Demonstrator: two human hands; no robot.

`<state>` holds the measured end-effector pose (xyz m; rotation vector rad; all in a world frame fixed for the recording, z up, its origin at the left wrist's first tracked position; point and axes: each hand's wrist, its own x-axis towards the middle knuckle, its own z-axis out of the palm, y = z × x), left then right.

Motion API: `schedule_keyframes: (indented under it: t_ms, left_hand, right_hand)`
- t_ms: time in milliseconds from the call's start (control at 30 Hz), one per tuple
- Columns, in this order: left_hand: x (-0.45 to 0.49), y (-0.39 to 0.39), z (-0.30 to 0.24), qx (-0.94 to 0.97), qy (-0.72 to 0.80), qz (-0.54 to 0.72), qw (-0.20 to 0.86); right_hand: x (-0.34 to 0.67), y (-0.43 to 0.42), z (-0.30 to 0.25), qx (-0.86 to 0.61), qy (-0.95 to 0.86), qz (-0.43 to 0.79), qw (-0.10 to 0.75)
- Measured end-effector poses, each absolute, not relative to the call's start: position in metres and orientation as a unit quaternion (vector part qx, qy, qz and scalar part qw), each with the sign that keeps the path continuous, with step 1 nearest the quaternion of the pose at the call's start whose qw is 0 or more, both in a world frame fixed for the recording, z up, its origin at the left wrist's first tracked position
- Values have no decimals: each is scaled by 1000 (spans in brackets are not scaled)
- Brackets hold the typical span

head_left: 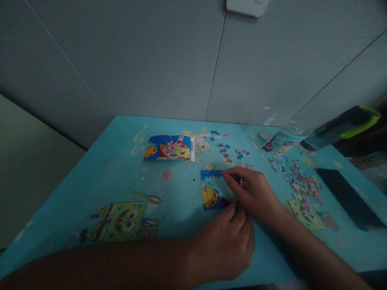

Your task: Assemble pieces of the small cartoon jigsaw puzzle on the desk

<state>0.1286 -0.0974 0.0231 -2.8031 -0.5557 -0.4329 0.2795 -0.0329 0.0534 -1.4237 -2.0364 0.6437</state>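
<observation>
A partly joined jigsaw puzzle (pixel 209 196) lies flat on the blue table, with a burger picture at its left and a gap in its middle. At its top edge, the thumb and index finger of my right hand (pixel 255 191) close together on a puzzle piece. My left hand (pixel 228 241) is curled at the lower edge, its fingertips pinched beside a dark red part of the puzzle; what they hold is hidden. My hands cover the puzzle's right side. Loose puzzle pieces (pixel 224 148) are scattered just behind it.
The cartoon picture card (pixel 169 148) lies behind and left. A larger heap of pieces (pixel 302 179) spreads at the right, beside a dark phone-like slab (pixel 350 197). Behind the heap are a clear plastic container (pixel 281 143) and a dark bottle (pixel 329 131). A grey wall (pixel 163 60) borders the table.
</observation>
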Motion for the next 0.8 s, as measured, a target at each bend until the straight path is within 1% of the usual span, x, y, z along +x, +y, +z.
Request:
schedule_keyframes:
  t_ms: [133, 300, 367, 433, 633, 800]
  left_hand:
    - [128, -98, 23, -961, -193, -150, 129]
    - [128, -98, 23, -963, -187, -149, 128]
    - [128, -98, 23, -963, -187, -147, 127]
    - [127, -98, 23, -963, -189, -144, 128]
    - [127, -99, 21, -963, -181, -147, 136]
    - [128, -98, 18, -964, -175, -150, 130]
  right_hand:
    - [286, -30, 58, -543, -755, 232, 284]
    - [318, -8, 64, -633, -706, 119, 295]
    - [335, 2, 64, -666, -688, 86, 275]
    - [352, 10, 62, -692, -679, 70, 235]
    - [382, 24, 50, -717, -678, 41, 155]
    - [381, 31, 37, -696, -703, 36, 144]
